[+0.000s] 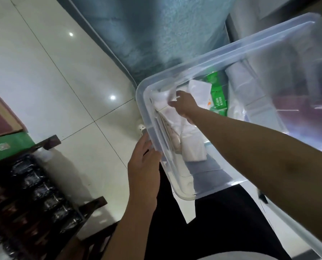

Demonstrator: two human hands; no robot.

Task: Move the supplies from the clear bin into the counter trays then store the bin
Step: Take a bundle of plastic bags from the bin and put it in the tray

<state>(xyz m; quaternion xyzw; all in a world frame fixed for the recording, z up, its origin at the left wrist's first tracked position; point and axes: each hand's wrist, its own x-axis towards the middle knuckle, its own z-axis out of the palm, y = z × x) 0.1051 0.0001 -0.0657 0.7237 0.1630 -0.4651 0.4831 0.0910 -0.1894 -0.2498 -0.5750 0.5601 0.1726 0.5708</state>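
Observation:
A clear plastic bin (229, 51) fills the right of the head view, tilted in front of me. Inside lie white paper packs (192, 145), green packets (219, 98) and a white roll (240, 79). My left hand (144, 166) grips the bin's near left rim from outside. My right hand (186, 105) reaches into the bin and pinches a white pack (161, 99) near the left corner.
A glossy white tiled floor (53, 72) spreads to the left. A blue textured wall or counter face (156, 30) stands behind the bin. A dark wooden rack (49, 194) with wrapped dark bottles sits at lower left, with cardboard boxes (4, 128) above it.

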